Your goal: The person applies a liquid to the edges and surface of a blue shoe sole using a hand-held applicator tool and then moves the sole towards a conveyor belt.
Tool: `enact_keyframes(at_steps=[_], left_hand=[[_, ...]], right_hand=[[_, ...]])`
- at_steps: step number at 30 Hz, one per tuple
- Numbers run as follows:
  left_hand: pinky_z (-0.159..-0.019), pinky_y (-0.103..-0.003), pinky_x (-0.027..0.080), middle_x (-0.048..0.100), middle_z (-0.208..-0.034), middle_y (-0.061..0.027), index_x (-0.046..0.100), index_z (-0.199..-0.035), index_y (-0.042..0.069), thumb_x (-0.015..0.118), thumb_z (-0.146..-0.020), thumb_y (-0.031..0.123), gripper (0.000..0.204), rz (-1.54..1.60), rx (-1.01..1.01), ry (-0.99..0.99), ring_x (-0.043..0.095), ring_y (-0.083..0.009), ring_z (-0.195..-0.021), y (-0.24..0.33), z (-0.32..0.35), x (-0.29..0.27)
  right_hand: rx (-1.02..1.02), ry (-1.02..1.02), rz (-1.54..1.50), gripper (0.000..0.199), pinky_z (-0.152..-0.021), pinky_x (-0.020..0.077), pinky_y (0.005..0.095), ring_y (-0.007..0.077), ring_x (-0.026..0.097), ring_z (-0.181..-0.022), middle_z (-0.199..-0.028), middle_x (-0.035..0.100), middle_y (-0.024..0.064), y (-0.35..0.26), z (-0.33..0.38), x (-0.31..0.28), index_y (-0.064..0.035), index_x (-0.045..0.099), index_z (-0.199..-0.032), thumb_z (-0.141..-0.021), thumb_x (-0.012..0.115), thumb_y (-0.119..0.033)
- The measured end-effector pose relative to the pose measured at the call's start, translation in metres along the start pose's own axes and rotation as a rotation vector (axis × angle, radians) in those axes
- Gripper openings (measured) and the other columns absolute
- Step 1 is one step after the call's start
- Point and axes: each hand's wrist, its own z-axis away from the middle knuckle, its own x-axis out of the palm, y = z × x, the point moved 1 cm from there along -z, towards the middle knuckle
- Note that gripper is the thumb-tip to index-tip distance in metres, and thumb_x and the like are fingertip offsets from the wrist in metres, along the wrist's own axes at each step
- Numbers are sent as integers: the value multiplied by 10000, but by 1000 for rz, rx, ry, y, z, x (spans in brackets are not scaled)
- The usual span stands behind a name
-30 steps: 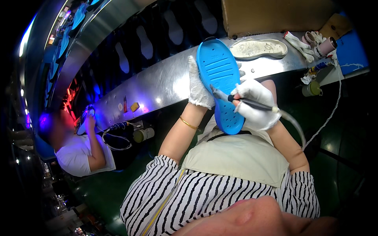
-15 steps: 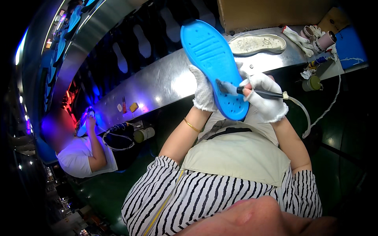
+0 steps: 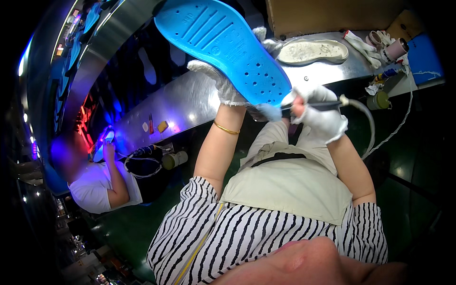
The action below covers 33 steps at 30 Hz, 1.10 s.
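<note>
My left hand [image 3: 217, 81], in a white knit glove, grips a bright blue shoe sole [image 3: 228, 50] from beneath, with fingertips showing past its far edge. The sole is held up and tilted, its face of ridges and small holes toward me. My right hand [image 3: 319, 116], gloved with bare fingertips, is closed round the dark handle of a brush [image 3: 270, 113]. A pale tube [image 3: 363, 111] runs from the handle's end. The blurred bristles are by the sole's near end; whether they touch it I cannot tell.
A metal bench [image 3: 190, 107] crosses behind my hands, with an off-white sole [image 3: 313, 52] on it. At the right are spare gloves [image 3: 361, 47], a pinkish cup [image 3: 395, 49] and a green-lidded container [image 3: 378, 100]. A co-worker [image 3: 102, 185] sits at the left beside a conveyor [image 3: 111, 35] carrying soles.
My left hand has raised the blue sole up and leftward, tilting it closer to view. The brush has gone from the sole's middle to its near end.
</note>
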Motion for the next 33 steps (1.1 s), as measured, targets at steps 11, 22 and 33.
enact_keyframes(at_steps=[11,22,33], left_hand=[[-866,-463,504,438,-1296,-227,301,-1365,31,478,-458,895,1265,-136,-146,-382,535,-348,-1111,13,-21,20],[-788,-422,544,573,-1132,-211,429,-1288,29,510,-526,841,1116,-826,-522,-123,615,-301,-983,10,-35,6],[-717,-420,558,577,-1103,-242,459,-1292,58,478,-673,796,963,-1013,-682,127,633,-325,-905,9,-41,19]], right_hand=[[368,-41,-419,124,-687,507,290,151,578,-773,-836,583,59,15,-10,-19,-21,573,-892,-793,633,-66],[211,-248,483,181,-774,492,268,159,603,-839,-893,635,54,15,-25,-31,-36,623,-894,-721,647,-85],[156,-233,328,103,-745,477,270,151,563,-785,-877,594,71,-6,-29,-7,-33,601,-810,-708,613,-36]])
